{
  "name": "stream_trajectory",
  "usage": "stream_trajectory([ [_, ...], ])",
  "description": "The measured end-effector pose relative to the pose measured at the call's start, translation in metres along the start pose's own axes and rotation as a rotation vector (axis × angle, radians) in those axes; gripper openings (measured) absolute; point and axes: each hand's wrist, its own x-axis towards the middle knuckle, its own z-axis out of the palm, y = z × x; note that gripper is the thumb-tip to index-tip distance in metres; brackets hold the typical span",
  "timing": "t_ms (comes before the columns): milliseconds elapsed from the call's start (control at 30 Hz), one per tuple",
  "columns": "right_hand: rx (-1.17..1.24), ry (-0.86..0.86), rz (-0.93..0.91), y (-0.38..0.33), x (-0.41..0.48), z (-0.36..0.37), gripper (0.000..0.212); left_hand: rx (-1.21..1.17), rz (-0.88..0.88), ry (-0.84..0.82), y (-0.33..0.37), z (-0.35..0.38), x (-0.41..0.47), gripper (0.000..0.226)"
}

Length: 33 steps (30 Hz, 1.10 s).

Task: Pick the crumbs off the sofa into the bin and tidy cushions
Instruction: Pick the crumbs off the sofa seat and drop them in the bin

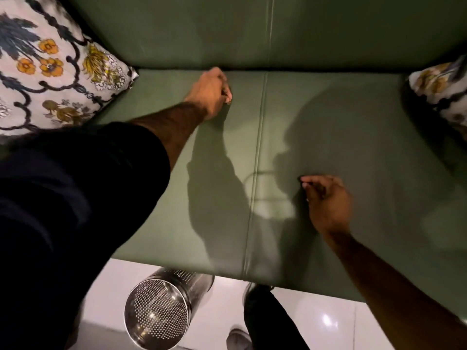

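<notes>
My left hand [211, 93] rests near the back of the green sofa seat [353, 147], close to the backrest, fingers curled shut with something small pinched at the fingertips. My right hand [326, 202] hovers over the middle of the seat, right of the centre seam, thumb and forefinger pinched together; whether a crumb sits between them cannot be made out. A perforated steel bin [159, 311] stands on the floor below the sofa's front edge. One floral cushion [48, 64] leans in the left corner, another floral cushion [439, 89] in the right corner.
The green backrest [202, 29] rises behind the seat. A white glossy floor [316, 322] lies in front, with my dark trouser leg and shoe [265, 319] beside the bin. My dark sleeve fills the lower left.
</notes>
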Motion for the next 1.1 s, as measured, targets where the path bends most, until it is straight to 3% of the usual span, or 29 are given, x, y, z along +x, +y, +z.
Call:
stream_trajectory([
  [200,0.114,-0.138,0.109,0.005,-0.053,0.008,0.013,-0.067,-0.178,0.086,-0.003,0.03,-0.061,0.019],
  [467,0.256,-0.374,0.203,-0.002,-0.193,0.064,0.025,-0.103,-0.221,0.01,-0.042,0.094,-0.342,0.014],
  [567,0.3,-0.484,0.258,-0.006,-0.254,0.1,0.037,-0.132,-0.406,0.07,-0.077,0.108,-0.446,0.014],
  [667,0.307,-0.595,0.347,-0.021,-0.311,0.131,0.044,-0.239,-0.698,0.145,-0.11,0.117,-0.526,0.011],
  [767,0.271,-0.675,0.37,-0.044,-0.342,0.158,0.029,-0.477,-0.992,0.294,-0.131,0.124,-0.56,0.009],
  [833,0.306,-0.724,0.422,-0.06,-0.351,0.176,0.037,-0.661,-1.155,0.417,-0.142,0.127,-0.567,0.016],
  [1000,0.516,-0.946,0.57,-0.087,-0.351,0.191,0.039,-0.988,-1.289,0.536,-0.151,0.126,-0.561,0.043],
  [1100,0.607,-0.997,0.624,-0.098,-0.339,0.19,0.049,-1.064,-1.295,0.596,-0.144,0.122,-0.559,0.039],
])
